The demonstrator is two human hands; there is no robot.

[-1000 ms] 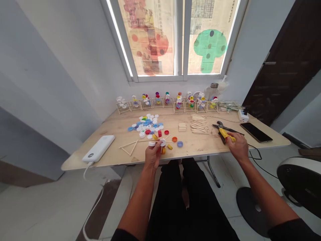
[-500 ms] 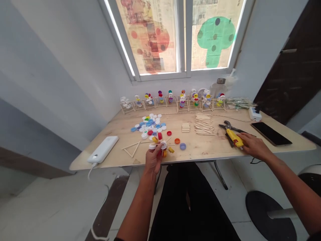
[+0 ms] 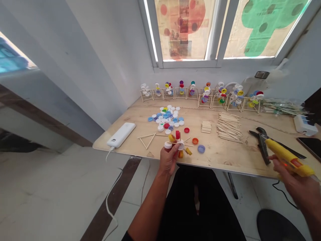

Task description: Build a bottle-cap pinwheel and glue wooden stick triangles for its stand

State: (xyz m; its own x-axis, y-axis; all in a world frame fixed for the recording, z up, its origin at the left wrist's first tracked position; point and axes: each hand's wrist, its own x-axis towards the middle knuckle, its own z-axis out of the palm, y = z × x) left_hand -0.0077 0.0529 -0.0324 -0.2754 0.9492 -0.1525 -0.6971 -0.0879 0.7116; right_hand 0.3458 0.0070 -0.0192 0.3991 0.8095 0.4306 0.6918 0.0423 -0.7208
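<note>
My left hand (image 3: 168,158) is closed on a small wheel of sticks and bottle caps (image 3: 181,145), held over the table's front edge; its caps are white, red and yellow. At the right, my right hand (image 3: 297,184) grips a yellow glue gun (image 3: 288,155), raised off the table, a small red light showing on it. Dark-handled pliers (image 3: 263,140) lie just left of the gun. Near the wheel are loose caps: an orange one (image 3: 195,141), a purple one (image 3: 201,149) and a red one (image 3: 187,130). A stick triangle (image 3: 147,140) lies left of my left hand.
Behind the wheel is a pile of bottle caps (image 3: 167,117). Short sticks (image 3: 206,127) and longer sticks (image 3: 228,128) lie mid-table. Several finished cap wheels on stick frames (image 3: 182,91) line the back. A white power bank (image 3: 121,134) sits left; a phone (image 3: 311,144) lies right.
My right hand has lifted the glue gun off the table beside the pliers. The view has swung left. My left hand still holds the cap wheel.
</note>
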